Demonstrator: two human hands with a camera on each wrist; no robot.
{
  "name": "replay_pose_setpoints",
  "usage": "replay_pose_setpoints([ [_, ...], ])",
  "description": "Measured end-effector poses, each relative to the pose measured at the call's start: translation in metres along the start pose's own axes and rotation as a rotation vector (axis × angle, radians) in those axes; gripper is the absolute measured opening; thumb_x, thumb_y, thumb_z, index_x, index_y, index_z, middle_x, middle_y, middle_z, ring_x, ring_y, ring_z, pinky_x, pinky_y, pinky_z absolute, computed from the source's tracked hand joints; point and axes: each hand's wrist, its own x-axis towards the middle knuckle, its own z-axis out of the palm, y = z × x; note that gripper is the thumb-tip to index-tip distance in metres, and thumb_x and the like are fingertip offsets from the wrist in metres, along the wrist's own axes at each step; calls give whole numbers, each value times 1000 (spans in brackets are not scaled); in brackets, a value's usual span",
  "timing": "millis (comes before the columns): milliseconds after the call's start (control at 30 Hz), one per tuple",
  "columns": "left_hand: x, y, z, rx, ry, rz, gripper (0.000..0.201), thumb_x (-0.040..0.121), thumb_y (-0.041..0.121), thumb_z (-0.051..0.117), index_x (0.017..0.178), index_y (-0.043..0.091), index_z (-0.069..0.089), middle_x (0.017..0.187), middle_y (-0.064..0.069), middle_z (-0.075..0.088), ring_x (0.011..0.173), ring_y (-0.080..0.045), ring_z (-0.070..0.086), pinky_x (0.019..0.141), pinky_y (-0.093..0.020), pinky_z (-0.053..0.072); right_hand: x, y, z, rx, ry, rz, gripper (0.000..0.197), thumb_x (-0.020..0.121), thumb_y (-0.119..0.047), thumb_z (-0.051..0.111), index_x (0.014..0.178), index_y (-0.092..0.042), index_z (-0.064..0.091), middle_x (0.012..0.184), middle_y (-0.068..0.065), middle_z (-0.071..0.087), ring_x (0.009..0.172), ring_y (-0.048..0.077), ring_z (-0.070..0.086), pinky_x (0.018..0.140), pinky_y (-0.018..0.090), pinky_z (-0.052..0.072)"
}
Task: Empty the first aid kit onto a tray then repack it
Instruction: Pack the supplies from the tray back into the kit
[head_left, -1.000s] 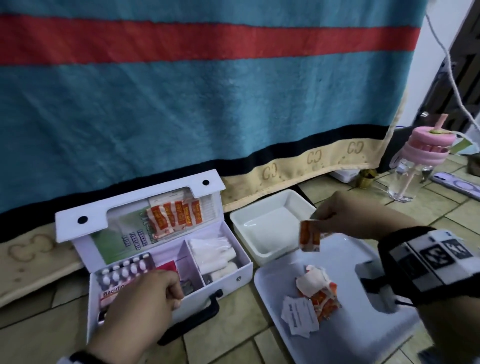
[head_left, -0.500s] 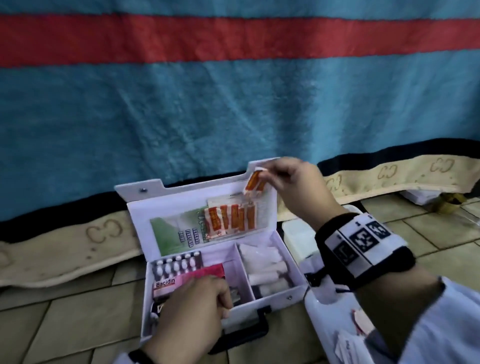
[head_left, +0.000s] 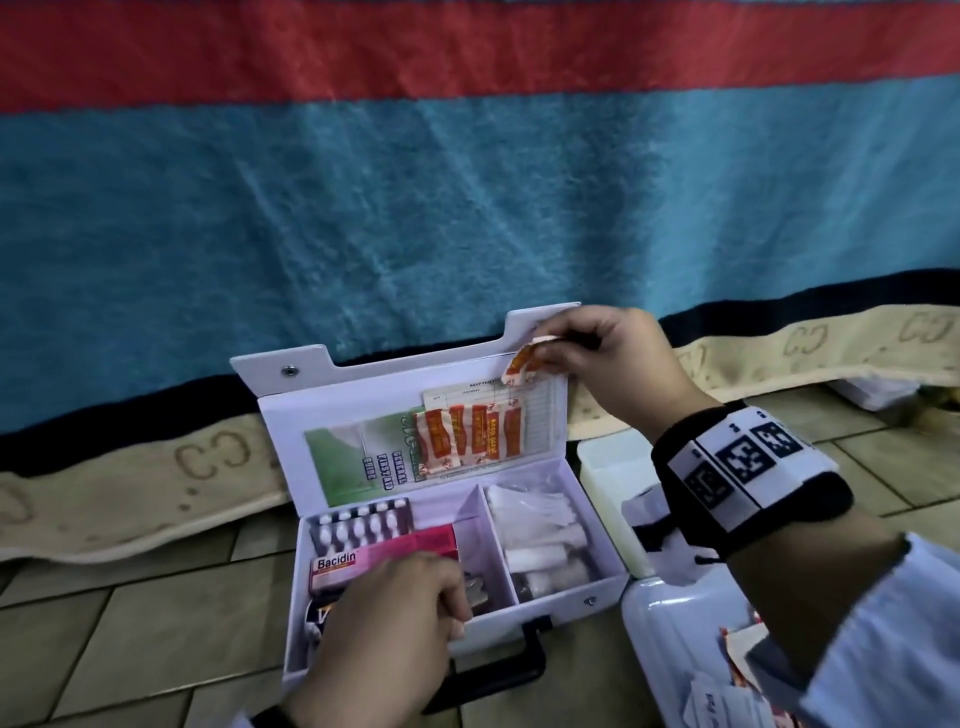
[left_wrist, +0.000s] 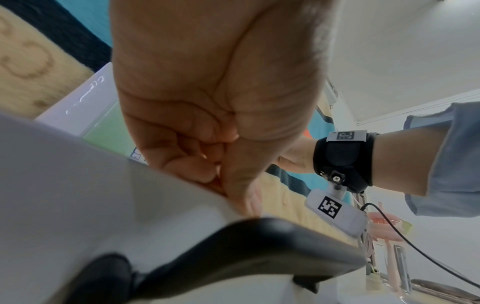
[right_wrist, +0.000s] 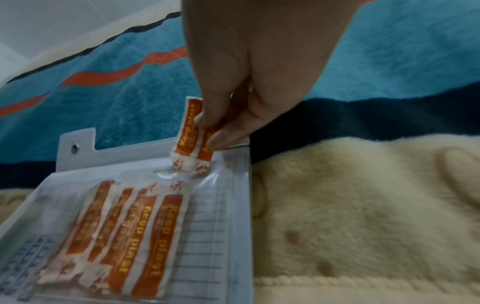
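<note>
The white first aid kit (head_left: 374, 395) stands open on the tiled floor, its lid leaning back. My right hand (head_left: 550, 348) pinches a pair of orange plaster strips (head_left: 522, 366) at the mouth of the lid's clear pocket; the right wrist view shows these plaster strips (right_wrist: 191, 131) with their lower ends at the pocket slit. More orange plasters (head_left: 470, 436) lie inside that pocket. My left hand (head_left: 447, 603) grips the kit's front wall, thumb on the outside above the black handle (left_wrist: 246, 246). The white tray (head_left: 670, 623) lies at the lower right, partly hidden by my right forearm.
Inside the kit are a pink Bacidin box (head_left: 384, 556), a blister pack (head_left: 358, 525) and rolled bandages (head_left: 540, 540). A white tub (head_left: 608, 478) stands right of the kit. Paper packets (head_left: 727, 696) lie on the tray. A blue and red blanket (head_left: 467, 208) hangs close behind.
My right hand carried the orange plasters from above the tray leftward and up to the lid pocket. The left hand stayed on the kit's front.
</note>
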Motion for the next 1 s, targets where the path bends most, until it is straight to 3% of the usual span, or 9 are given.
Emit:
replay_pose_setpoints([
  [100, 0, -1, 1, -7, 1, -8, 25, 80, 18, 61, 61, 32, 53, 73, 22, 60, 67, 15, 47, 56, -3, 34, -3, 2, 5, -164, -81, -26, 18, 77, -5, 73, 77, -23, 77, 72, -21, 67, 71, -15, 60, 71, 0, 42],
  [167, -1, -1, 1, -12, 2, -13, 24, 80, 18, 62, 63, 32, 54, 75, 22, 61, 68, 14, 48, 58, -4, 35, -4, 2, 6, -311, -128, -62, 16, 80, -7, 70, 83, -20, 78, 81, -14, 70, 78, -12, 60, 72, -1, 40],
  [300, -1, -1, 2, -20, 2, -13, 22, 79, 20, 63, 63, 32, 54, 79, 22, 62, 72, 12, 49, 61, -4, 35, 1, -4, 4, -561, -159, -121, 21, 84, -10, 63, 91, -23, 77, 98, -5, 74, 96, 12, 65, 88, 26, 49],
  [433, -1, -1, 2, -20, -4, -7, 23, 80, 20, 63, 63, 32, 54, 75, 22, 60, 70, 12, 49, 59, -3, 33, 3, -14, 9, -789, -270, -33, 21, 87, -23, 61, 100, -35, 73, 104, -5, 71, 99, 21, 62, 82, 31, 50],
  [533, -1, 0, 1, -18, -2, -8, 24, 80, 20, 63, 62, 32, 54, 75, 22, 60, 71, 12, 50, 59, -3, 34, 5, -26, 12, -924, -364, -25, 20, 90, -25, 57, 103, -34, 69, 103, -1, 65, 96, 25, 60, 71, 28, 45],
  [633, -2, 1, 1, -19, -2, -12, 23, 80, 21, 63, 62, 32, 54, 75, 22, 59, 75, 8, 53, 60, -4, 33, 5, -41, 11, -981, -435, -22, 17, 95, -25, 50, 103, -24, 65, 99, 0, 60, 84, 21, 53, 66, 28, 35],
  [800, -3, 1, 1, -27, 6, -17, 21, 79, 19, 61, 64, 32, 55, 75, 20, 61, 77, 6, 55, 61, -5, 34, 1, -45, 17, -1047, -403, -28, 28, 91, -5, 41, 109, -18, 57, 91, 1, 55, 80, 24, 52, 58, 28, 36],
  [900, -4, 1, 1, -31, 5, -11, 21, 79, 18, 61, 65, 32, 55, 75, 20, 61, 79, 6, 55, 62, -7, 35, 0, -39, 23, -1046, -394, 1, 23, 90, -11, 45, 104, -15, 62, 108, 6, 61, 98, 25, 59, 67, 27, 39],
  [1000, -4, 2, 0, -37, 7, -8, 21, 80, 16, 59, 66, 32, 56, 78, 20, 63, 81, 5, 56, 68, -10, 40, -4, -42, 23, -1023, -407, 25, 25, 88, -17, 46, 109, -11, 59, 114, 8, 58, 105, 25, 57, 78, 30, 43],
])
